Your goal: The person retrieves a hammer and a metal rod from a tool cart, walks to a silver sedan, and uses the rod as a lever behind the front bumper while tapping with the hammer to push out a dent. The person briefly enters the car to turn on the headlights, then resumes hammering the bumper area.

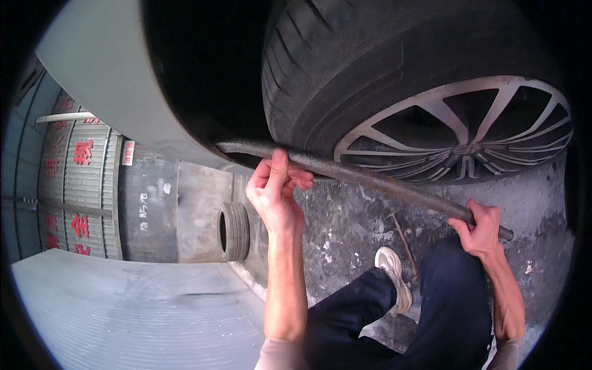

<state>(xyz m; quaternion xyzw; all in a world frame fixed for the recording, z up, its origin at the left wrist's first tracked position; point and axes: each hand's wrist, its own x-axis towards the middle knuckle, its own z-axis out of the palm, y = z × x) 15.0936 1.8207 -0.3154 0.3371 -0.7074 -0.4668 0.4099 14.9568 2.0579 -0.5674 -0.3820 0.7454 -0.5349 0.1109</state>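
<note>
A long, worn metal pry bar [385,185] slants from the lower edge of a wheel arch down to the right, in front of a car wheel. Its flattened left tip reaches the edge of the pale car body [117,68]. My left hand [277,191] is closed at the bar near that tip, thumb laid across it and fingers curled below. Close to the other end, my right hand [480,229] wraps round the bar, leaving a short stub beyond. Above the bar are the black tyre [345,74] and the silver multi-spoke rim [453,120]. Deep shadow hides the arch's inside.
A thin-handled tool with a narrow cross head [404,243] lies on the stained floor [336,231] near my shoe [393,277]. One loose tyre [234,231] stands by the wall. A pale ribbed panel [142,308] fills the lower left.
</note>
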